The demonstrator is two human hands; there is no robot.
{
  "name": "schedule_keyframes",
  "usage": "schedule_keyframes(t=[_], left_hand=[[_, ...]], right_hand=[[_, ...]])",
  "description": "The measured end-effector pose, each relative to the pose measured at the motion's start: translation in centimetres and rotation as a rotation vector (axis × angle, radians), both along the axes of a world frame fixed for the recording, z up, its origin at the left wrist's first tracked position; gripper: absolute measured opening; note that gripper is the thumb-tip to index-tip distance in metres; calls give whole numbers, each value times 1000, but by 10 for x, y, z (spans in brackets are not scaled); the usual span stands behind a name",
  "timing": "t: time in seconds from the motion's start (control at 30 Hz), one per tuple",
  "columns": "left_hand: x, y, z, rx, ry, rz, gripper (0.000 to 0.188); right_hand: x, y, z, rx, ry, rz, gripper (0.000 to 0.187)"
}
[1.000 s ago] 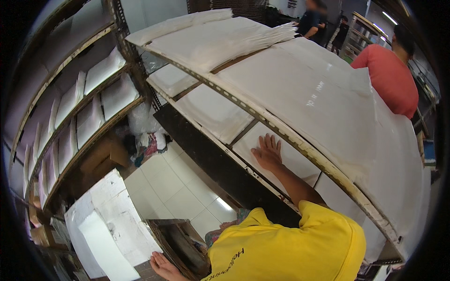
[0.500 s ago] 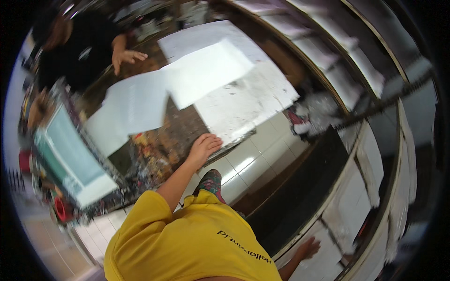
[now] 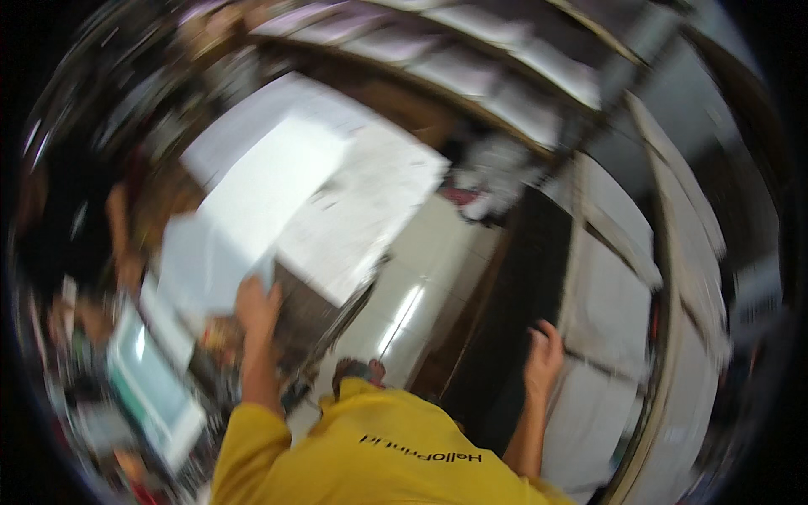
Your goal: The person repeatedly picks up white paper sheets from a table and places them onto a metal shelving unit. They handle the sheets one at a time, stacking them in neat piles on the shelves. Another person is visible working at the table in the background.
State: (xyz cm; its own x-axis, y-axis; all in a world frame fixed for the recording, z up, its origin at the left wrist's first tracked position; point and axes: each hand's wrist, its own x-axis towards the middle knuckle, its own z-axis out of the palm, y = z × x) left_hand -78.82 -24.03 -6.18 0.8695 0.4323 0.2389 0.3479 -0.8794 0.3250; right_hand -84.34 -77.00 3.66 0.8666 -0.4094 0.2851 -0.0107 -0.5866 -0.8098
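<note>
While the left hand (image 3: 257, 305) reaches forward to the near corner of a pale sheet (image 3: 200, 265) over the counter (image 3: 305, 301), blur hides how far its grip closes (I cannot tell whether it pinches). The right hand (image 3: 544, 360), half-curled, has its grip loosely parted, empty, near white stacks (image 3: 608, 305); tiled floor (image 3: 402, 324) shows between.

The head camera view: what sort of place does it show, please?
Probably a printing workshop, perhaps for screen printing, though the view is blurred. White sheets lie on a worktable, a framed panel resembling a printing screen is nearby, and pale flat stacks sit on racks.
</note>
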Motion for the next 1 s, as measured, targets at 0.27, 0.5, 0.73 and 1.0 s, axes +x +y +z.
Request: schedule_keyframes(t=[0.27,0.5,0.73,1.0], left_hand=[[0,17,-4,-114,-76,-241,16],[-8,-115,71,-520,-154,-644,11],[2,-157,102,-594,-203,-829,11],[-10,-177,163,-766,-467,-1056,22]], right_hand=[[59,157,-12,329,243,662,44],[85,222,26,93,166,928,52],[123,224,52,-194,304,923,24],[186,140,165,-492,245,877,34]])
